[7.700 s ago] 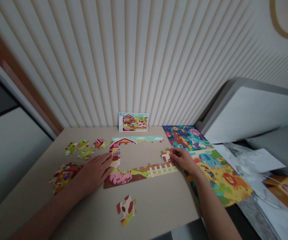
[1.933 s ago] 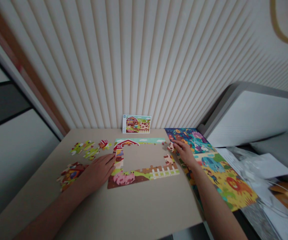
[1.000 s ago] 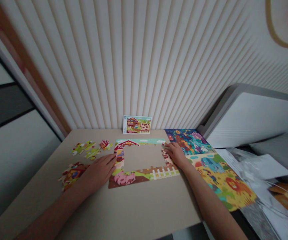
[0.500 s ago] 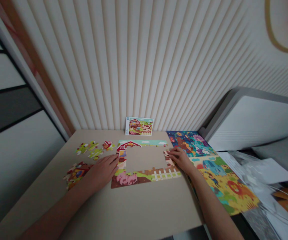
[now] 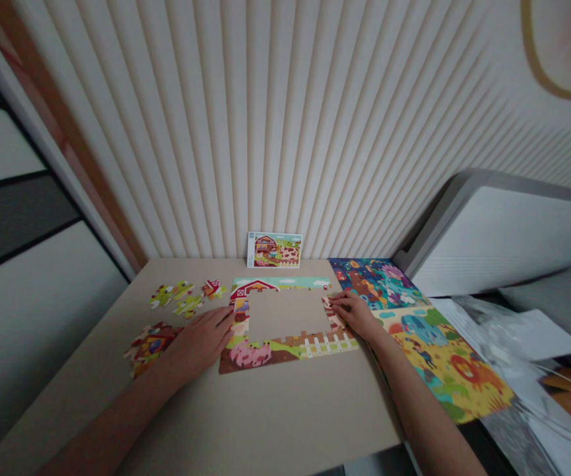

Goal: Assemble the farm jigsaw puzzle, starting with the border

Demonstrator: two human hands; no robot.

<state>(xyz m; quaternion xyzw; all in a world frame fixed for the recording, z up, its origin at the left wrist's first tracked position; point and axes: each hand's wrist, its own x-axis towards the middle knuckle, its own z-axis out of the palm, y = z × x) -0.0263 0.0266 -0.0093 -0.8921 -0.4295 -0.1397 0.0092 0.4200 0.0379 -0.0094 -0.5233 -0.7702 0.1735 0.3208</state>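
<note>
A farm jigsaw puzzle (image 5: 285,350) lies on the table with its border pieces joined around an open middle where bare tabletop shows. Red barn pieces form its upper left, a pink pig its lower left and a white fence its lower right. My left hand (image 5: 204,336) rests flat against the left border, fingers stretched out and together. At the right border, my right hand (image 5: 357,314) has thumb and fingers closed on a brown-and-cream puzzle piece (image 5: 333,317), partly hidden by the fingertips. Loose green pieces (image 5: 187,304) and a dark red pile of pieces (image 5: 151,345) lie left.
A reference picture card (image 5: 275,250) leans on the ribbed wall behind the puzzle. Two finished puzzles, one dark blue (image 5: 377,281) and one yellow with animals (image 5: 446,360), lie along the right side. Beyond them are plastic wrapping (image 5: 493,330) and a grey headboard (image 5: 508,231).
The view has shifted very slightly. Both hands stay at the left and right borders, and the right fingers move only a little at the piece.
</note>
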